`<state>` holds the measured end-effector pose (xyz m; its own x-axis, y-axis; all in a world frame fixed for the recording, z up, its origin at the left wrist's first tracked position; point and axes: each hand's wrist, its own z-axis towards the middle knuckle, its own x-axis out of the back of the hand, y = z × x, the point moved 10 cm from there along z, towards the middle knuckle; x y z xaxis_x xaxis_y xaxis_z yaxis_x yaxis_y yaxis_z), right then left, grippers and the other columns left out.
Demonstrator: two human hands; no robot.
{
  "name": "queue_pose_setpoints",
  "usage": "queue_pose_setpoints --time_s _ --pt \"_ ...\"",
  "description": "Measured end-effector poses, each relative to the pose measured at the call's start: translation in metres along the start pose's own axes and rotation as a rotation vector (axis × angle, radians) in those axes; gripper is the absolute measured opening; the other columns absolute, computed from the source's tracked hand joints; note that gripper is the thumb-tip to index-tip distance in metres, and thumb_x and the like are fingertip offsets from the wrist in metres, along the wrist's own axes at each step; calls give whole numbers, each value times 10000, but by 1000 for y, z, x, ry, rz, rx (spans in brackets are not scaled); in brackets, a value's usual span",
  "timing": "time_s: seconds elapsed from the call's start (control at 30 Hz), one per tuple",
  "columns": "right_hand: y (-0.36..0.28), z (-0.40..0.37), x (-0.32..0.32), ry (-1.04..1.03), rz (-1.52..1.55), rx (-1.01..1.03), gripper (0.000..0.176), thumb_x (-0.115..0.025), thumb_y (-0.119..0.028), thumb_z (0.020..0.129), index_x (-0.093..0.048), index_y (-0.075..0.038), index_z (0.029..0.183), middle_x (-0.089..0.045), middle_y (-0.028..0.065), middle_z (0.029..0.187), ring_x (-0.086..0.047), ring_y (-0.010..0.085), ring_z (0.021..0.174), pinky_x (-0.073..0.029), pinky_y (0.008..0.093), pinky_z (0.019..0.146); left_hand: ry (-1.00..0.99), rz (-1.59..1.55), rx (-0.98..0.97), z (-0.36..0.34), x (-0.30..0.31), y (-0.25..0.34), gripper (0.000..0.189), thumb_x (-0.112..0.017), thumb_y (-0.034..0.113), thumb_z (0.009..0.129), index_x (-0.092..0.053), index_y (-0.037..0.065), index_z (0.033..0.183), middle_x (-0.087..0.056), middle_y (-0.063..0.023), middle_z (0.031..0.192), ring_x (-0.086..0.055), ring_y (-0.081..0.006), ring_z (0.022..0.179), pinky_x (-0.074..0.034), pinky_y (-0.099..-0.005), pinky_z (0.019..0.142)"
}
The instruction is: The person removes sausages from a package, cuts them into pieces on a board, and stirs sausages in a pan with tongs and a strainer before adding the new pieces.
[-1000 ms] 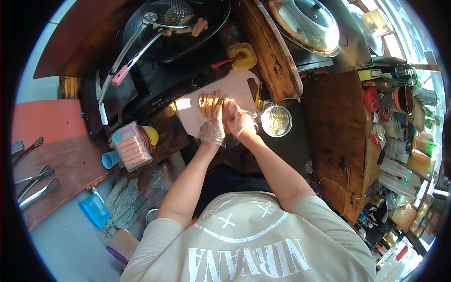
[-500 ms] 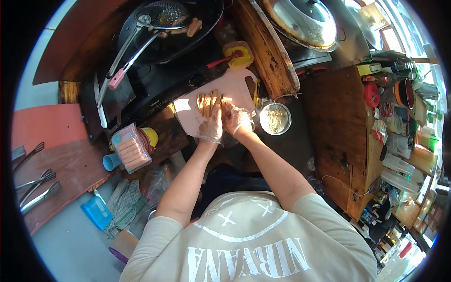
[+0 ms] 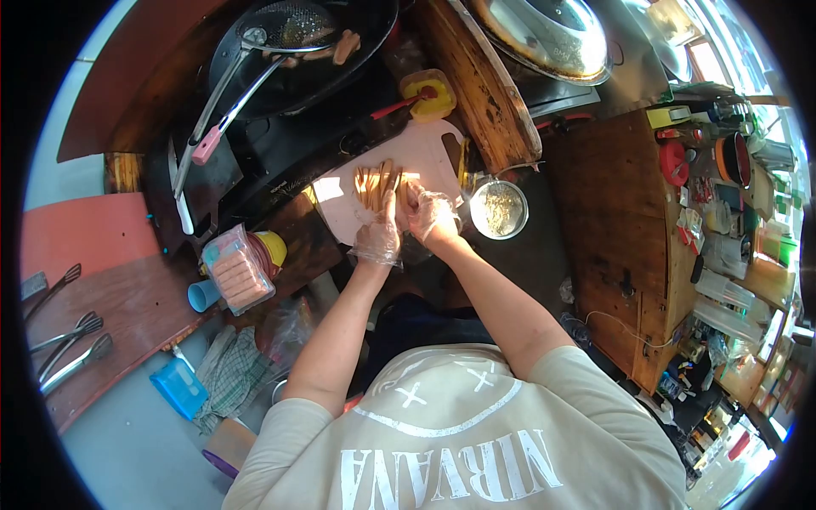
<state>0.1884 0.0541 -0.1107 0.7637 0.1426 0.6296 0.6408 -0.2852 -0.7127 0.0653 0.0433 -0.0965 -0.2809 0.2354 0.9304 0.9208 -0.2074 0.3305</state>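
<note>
Both my hands wear clear plastic gloves and work close together over a pale pink cutting board [image 3: 340,217]. A row of thin brown strips [image 3: 372,187] lies on the board in bright sunlight, just beyond my fingertips. My left hand [image 3: 380,231] is at the strips' near edge, thumb stretched forward and the other fingers curled in. To its right, my right hand [image 3: 432,218] is closed, fingertips pinched beside a brown piece. What either hand grips is too small and glared to make out.
Right of the board sits a metal pot [image 3: 499,210] with pale bits inside. A yellow tub [image 3: 432,95] with a red-handled utensil stands behind it. Farther back are a black wok [image 3: 340,76] holding a strainer and tongs, and a wooden beam [image 3: 493,85]. Packed sausages [image 3: 239,270] lie left.
My left hand has shifted slightly left, its thumb reaching farther forward along the strips. My right hand stays almost in place. The camera view has moved a little.
</note>
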Motion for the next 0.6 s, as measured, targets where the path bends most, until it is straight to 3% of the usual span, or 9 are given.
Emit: queue_pose_setpoints --time_s 0.03,0.07,0.13,0.23,0.27,0.33,0.43,0.53,0.6 --pt "3 0 -2 3 2 -3 384 -603 -309 883 -622 -99 1204 -698 195 897 -664 409 861 -518 485 785 -69 -59 78 0 -1 -3 672 -608 177 878 -364 186 1505 -654 -224 1172 -695 -399 800 -560 -515 652" --pt "3 0 -1 60 -120 41 365 -603 -313 887 -628 -93 1178 -697 192 881 -665 408 848 -516 480 777 -73 -59 73 4 -5 -3 672 -608 177 878 -364 186 1505 -654 -224 1172 -695 -399 800 -560 -515 652" --pt "1 -2 2 112 -245 81 349 -602 -317 892 -634 -87 1152 -696 189 866 -665 406 835 -514 474 770 196 -117 -129 14 7 11 701 -618 186 870 -337 118 1510 -690 -255 1034 -711 -383 810 -572 -506 725" --pt "4 0 -3 16 -194 19 362 -608 -301 894 -631 -83 1182 -695 189 862 -667 404 821 -514 474 758 182 -92 -109 6 -29 -8 635 -572 160 893 -376 186 1496 -703 -221 907 -688 -399 698 -561 -507 647" --pt "3 -1 -3 17 -106 37 346 -613 -285 893 -633 -86 1175 -693 189 853 -666 403 814 -514 476 750 183 -89 -107 2 -19 -4 635 -572 160 893 -376 186 1496 -703 -221 907 -688 -399 698 -561 -507 647" --pt "0 -3 -2 22 -16 62 331 -618 -269 891 -635 -88 1167 -690 188 844 -665 401 807 -514 478 743 -214 67 83 -8 -28 -5 618 -575 173 896 -390 176 1485 -707 -210 930 -685 -398 680 -559 -504 640" --pt "-4 -6 10 146 -100 108 318 -626 -240 886 -635 -103 1173 -685 188 831 -659 404 796 -515 483 728 -35 -43 12 -15 -15 -3 633 -592 184 885 -387 165 1483 -703 -217 928 -686 -401 686 -553 -512 625" --pt "1 -4 4 89 -99 84 322 -633 -246 885 -640 -114 1178 -687 187 833 -662 402 798 -521 479 734 31 -59 -3 -7 0 5 654 -601 182 878 -369 147 1489 -691 -239 884 -684 -404 684 -547 -517 612" --pt "16 -1 -10 -78 -165 -58 389 -601 -336 906 -615 -193 1268 -703 171 974 -669 380 940 -524 466 833 32 -55 -42 0 -12 3 652 -600 184 879 -367 139 1486 -698 -216 866 -690 -397 696 -558 -510 622"
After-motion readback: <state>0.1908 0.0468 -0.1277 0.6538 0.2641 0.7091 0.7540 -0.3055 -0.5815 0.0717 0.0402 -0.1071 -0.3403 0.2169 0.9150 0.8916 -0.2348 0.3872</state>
